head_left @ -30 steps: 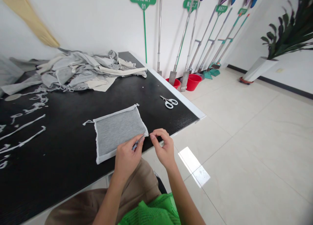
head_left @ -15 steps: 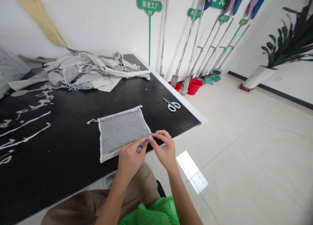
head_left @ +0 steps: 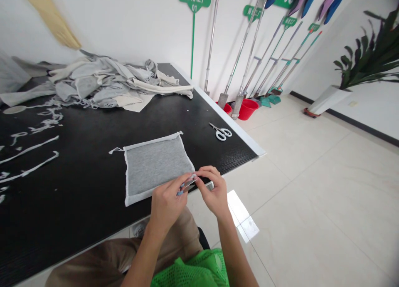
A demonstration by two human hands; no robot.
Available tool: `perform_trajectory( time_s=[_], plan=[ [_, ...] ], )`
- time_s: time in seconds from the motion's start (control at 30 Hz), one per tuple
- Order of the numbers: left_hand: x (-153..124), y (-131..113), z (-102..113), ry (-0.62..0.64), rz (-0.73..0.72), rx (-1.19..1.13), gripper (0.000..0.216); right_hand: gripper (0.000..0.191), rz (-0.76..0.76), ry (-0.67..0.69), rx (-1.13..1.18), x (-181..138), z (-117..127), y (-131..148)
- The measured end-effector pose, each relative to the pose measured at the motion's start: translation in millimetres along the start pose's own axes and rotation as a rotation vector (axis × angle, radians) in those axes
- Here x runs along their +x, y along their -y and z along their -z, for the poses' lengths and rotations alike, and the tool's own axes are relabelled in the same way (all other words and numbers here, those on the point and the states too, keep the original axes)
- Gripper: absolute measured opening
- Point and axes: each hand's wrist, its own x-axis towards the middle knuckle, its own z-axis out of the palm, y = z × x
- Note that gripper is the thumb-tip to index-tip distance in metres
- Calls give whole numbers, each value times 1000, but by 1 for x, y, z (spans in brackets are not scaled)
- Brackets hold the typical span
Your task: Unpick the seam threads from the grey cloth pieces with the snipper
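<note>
A grey cloth panel with white edging (head_left: 158,164) lies flat on the black table (head_left: 87,162), its near right corner up at my hands. White cord ends stick out at its two far corners. My left hand (head_left: 168,199) is closed round a small slim metal tool with a blue end (head_left: 187,186), pressing it by that corner. Fingertips of my right hand (head_left: 213,190) pinch the white corner of the panel, touching the tool's tip. Just what lies between the fingertips is partly hidden. White-handled scissors (head_left: 221,132) lie apart, farther right on the table.
A heap of grey and cream cloth (head_left: 102,81) covers the table's far side. White cord scraps (head_left: 29,166) lie at the left. Beyond the table's pale right edge (head_left: 227,112) are mops, red buckets (head_left: 247,109) and a potted plant (head_left: 327,100) on the tiled floor.
The view has shifted slightly. Both hands stay at the panel's near right corner; the metal tool has tilted a little and shows more between them.
</note>
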Motion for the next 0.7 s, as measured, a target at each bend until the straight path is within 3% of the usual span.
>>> perform_trajectory(
  time_s=[0.7],
  plan=[
    [2,-3,3,36,-20,1,38,12,-62,-118,171,0,-2,-6]
  ],
)
